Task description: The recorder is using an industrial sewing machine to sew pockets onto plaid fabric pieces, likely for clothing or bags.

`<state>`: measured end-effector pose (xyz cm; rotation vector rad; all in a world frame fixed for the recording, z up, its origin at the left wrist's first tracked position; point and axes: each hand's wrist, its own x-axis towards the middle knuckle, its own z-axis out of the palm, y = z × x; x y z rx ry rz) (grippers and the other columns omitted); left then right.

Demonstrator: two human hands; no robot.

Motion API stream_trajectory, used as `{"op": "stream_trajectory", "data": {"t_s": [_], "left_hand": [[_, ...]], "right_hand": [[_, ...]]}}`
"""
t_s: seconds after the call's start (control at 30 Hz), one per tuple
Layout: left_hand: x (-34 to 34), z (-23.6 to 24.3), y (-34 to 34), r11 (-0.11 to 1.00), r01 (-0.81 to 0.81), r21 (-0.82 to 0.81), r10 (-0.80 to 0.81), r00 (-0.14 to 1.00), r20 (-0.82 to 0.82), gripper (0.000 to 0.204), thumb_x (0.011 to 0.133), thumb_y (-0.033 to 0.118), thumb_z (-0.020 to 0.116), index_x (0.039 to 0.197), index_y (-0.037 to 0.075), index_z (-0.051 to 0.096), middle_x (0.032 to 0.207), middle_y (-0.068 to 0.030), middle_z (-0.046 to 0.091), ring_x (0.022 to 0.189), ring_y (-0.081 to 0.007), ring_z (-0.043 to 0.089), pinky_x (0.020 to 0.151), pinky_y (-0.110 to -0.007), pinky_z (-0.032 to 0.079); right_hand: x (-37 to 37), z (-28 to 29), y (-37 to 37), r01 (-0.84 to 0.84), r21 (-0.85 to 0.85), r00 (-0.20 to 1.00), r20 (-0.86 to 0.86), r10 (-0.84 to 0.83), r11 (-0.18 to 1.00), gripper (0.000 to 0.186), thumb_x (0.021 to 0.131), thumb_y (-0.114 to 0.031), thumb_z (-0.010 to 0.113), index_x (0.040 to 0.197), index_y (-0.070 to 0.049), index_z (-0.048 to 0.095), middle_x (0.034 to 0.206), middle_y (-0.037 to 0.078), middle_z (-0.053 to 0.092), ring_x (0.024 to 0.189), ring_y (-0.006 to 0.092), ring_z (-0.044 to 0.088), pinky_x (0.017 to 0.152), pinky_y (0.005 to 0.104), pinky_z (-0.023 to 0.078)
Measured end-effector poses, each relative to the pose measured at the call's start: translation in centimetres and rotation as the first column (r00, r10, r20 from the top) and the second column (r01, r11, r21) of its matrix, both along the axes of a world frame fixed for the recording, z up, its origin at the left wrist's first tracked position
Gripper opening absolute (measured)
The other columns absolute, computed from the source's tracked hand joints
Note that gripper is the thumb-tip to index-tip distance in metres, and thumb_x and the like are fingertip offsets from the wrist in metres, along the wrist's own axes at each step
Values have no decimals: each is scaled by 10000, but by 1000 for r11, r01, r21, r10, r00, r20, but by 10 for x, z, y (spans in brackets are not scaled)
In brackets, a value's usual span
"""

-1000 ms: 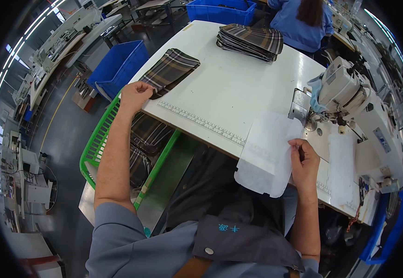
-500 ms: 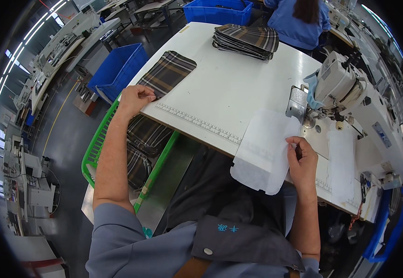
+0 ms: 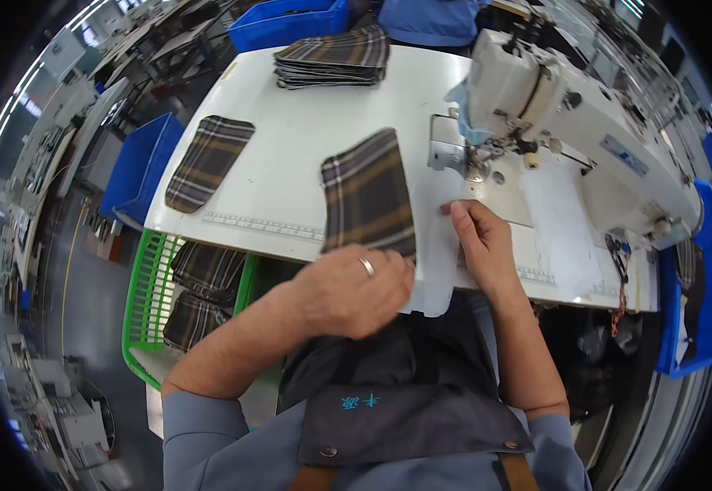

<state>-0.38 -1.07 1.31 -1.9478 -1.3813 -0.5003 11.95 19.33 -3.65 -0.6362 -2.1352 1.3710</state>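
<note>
Now, in the head view, the left hand (image 3: 354,290) has brought a plaid piece (image 3: 368,196) beside the white sheet (image 3: 436,245), gripping its near edge (fingertips hidden); the right hand (image 3: 484,241) pinches the sheet's right edge, so both pieces are in hand, another plaid panel (image 3: 210,164) lying well left of the grip

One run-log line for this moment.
left hand: holds plaid piece by near end | right hand: holds white sheet by right edge | plaid stack: table's far side
</note>
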Motion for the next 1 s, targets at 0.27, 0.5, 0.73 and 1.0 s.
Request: {"op": "stream_trajectory", "data": {"t_s": [0.27, 0.5, 0.73, 1.0], "left_hand": [[32, -15, 40, 921, 276, -276, -115, 869, 482, 331, 820, 179, 775, 1072, -13, 679, 1018, -100, 686, 859, -252, 682, 726, -331, 535], [-30, -14, 54, 977, -69, -201, 211, 446, 870, 325, 804, 182, 864, 1048, 48, 695, 1074, -74, 665, 993, -201, 651, 926, -332, 478], [-16, -5, 56, 993, 16, -115, 102, 337, 936, 159, 801, 60, 838, 845, 6, 694, 1004, -73, 706, 954, -183, 666, 908, -319, 501], [-22, 7, 55, 934, 253, -254, 233, 108, 966, 146, 847, 63, 822, 823, 2, 692, 894, -98, 754, 920, -142, 689, 926, -324, 528]], "right_hand": [[11, -4, 3, -52, 23, 998, -26, 52, 998, 213, 953, -202, 718, 984, 9, 718, 726, 55, 644, 636, 114, 550, 590, 274, 452], [27, 4, -6, -157, 230, 966, -168, 198, 960, 111, 915, -108, 705, 949, -4, 689, 820, 106, 668, 650, 206, 601, 591, 313, 468], [33, 13, -3, -216, 317, 953, -137, 270, 923, 133, 909, -131, 735, 911, -12, 675, 812, 116, 660, 660, 267, 619, 604, 351, 484], [38, 22, -2, -305, 352, 930, -90, 356, 885, 141, 891, -132, 763, 906, -23, 674, 839, 126, 679, 726, 300, 660, 646, 370, 517]]}}
